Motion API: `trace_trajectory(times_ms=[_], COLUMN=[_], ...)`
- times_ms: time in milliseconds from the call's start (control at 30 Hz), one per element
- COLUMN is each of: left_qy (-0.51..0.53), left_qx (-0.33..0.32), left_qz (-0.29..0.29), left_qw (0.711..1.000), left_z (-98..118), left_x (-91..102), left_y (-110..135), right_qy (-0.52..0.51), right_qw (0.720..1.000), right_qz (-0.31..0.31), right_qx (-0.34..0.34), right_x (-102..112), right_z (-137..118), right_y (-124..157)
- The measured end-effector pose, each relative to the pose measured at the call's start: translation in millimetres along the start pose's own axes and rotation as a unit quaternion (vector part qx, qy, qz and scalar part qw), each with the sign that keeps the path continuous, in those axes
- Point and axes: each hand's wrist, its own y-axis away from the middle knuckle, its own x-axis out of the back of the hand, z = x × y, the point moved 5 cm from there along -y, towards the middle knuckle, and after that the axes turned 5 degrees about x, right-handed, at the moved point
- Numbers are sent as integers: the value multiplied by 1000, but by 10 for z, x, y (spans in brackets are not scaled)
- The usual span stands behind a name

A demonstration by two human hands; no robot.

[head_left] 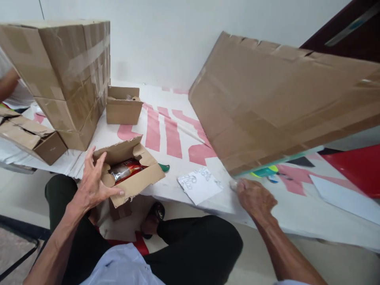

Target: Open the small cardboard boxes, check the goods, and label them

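Observation:
My left hand (93, 180) grips the left end of a small open cardboard box (145, 180), thumb on its near side and fingers at the far side. Inside the box lies a red and silver plastic packet (126, 171). A green curved tip (164, 168) pokes out beside the box's right end; the rest of it is hidden. My right hand (257, 198) is closed at the table's front edge, with a small whitish thing at its fingertips that I cannot make out. Between the hands is a white sheet with line drawings (200, 185).
Taped cartons (71, 75) are stacked at left, beside another small box (124, 105). A flap-topped box (32, 134) sits at the left edge, near a person's arm (8, 85). A large cardboard carton (285, 107) leans at right. The table cover (184, 166) is white with pink markings.

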Motion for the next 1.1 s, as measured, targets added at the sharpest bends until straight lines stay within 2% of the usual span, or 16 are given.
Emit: trace_trajectory(times_ms=[67, 133, 200, 267, 367, 400, 467, 533, 600, 700, 767, 867, 967, 1100], left_qy=[11, 22, 33, 46, 62, 67, 79, 95, 113, 134, 144, 144, 142, 162], left_qx=[24, 52, 71, 76, 59, 50, 33, 17, 4, -10, -19, -35, -36, -33], left_qz=[-4, -11, -19, -25, -36, -41, -53, -65, -75, -79, -72, -53, -35, -20], left_qw=[1000, 998, 997, 996, 996, 996, 995, 993, 991, 988, 987, 988, 989, 986], left_z=[-47, -97, -129, -143, -162, -175, -217, -275, -334, -399, -419, -427, -441, -432], left_x=[-36, -69, -94, -103, -101, -101, -109, -128, -158, -197, -200, -170, -127, -59], left_y=[33, 56, 72, 73, 24, -9, -97, -196, -281, -351, -363, -376, -413, -481], right_qy=[-35, -138, -261, -337, -351, -331, -280, -231, -197, -198, -211, -227, -284, -392], right_qw=[999, 983, 939, 882, 783, 758, 737, 736, 739, 739, 753, 782, 788, 793], right_qz=[39, 85, 74, 7, -150, -195, -256, -301, -335, -347, -316, -248, -200, -186], right_qx=[1, 89, 209, 330, 491, 526, 559, 561, 550, 543, 537, 525, 509, 428], right_x=[277, 613, 906, 1084, 1045, 957, 718, 455, 249, 156, 226, 443, 729, 1098], right_z=[-295, -871, -1637, -2476, -3574, -3832, -4170, -4318, -4349, -4323, -4296, -4243, -4164, -3978], right_y=[-92, -159, -160, -95, 56, 87, 84, 40, 13, 40, 53, 7, -135, -420])
